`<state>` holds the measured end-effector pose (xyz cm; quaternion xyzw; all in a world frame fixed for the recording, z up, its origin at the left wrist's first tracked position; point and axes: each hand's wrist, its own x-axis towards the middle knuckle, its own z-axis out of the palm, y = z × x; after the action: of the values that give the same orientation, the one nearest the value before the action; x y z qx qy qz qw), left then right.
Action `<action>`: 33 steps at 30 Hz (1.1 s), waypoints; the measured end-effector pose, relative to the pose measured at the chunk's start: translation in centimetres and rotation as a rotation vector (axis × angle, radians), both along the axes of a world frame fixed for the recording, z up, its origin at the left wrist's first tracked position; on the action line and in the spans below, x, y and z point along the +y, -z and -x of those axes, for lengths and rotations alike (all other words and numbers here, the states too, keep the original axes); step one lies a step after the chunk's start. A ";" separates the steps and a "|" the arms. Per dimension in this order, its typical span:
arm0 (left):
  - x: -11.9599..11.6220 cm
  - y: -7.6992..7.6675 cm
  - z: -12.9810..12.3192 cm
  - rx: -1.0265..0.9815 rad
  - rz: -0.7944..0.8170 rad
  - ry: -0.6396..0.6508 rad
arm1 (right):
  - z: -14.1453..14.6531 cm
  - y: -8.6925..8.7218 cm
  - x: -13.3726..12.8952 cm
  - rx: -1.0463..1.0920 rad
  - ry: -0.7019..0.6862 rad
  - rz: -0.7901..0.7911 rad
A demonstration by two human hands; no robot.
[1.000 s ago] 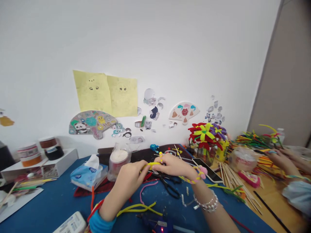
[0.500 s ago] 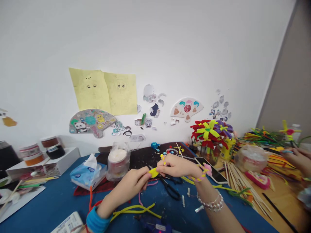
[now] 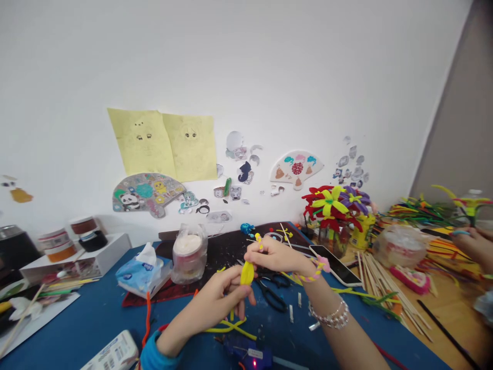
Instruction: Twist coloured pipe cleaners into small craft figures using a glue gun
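Observation:
A folded yellow pipe cleaner piece (image 3: 247, 273) hangs upright between my hands over the blue table (image 3: 96, 313). My left hand (image 3: 215, 300) grips its lower part from below, and my right hand (image 3: 269, 254) pinches its top, where thin yellow bits stick up. Black-handled scissors (image 3: 271, 294) lie just below my right hand. Crossed yellow-green pipe cleaners (image 3: 231, 326) lie under my left hand. A blue hot glue gun (image 3: 246, 352) sits at the near edge, partly cut off by the frame.
A tissue pack (image 3: 143, 272) and a plastic-wrapped jar (image 3: 188, 254) stand left of my hands. A phone (image 3: 335, 264), pipe-cleaner flowers in a vase (image 3: 331, 216) and wooden sticks (image 3: 385, 290) lie right. A co-worker's hand (image 3: 475, 244) works at far right.
The yellow piece has swung from lying sideways to hanging upright. My left hand has moved lower and now holds it from below. The view has shifted slightly.

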<state>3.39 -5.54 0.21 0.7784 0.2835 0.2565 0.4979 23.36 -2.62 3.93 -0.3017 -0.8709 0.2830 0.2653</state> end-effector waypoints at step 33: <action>-2.0 -1.2 0.6 -0.150 0.442 0.210 | 0.0 -1.5 -2.5 0.039 -0.116 -0.223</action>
<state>2.80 -7.55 1.45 0.6549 0.2127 0.1921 0.6993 23.33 -5.09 5.46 -0.2138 -0.9076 0.2054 0.2974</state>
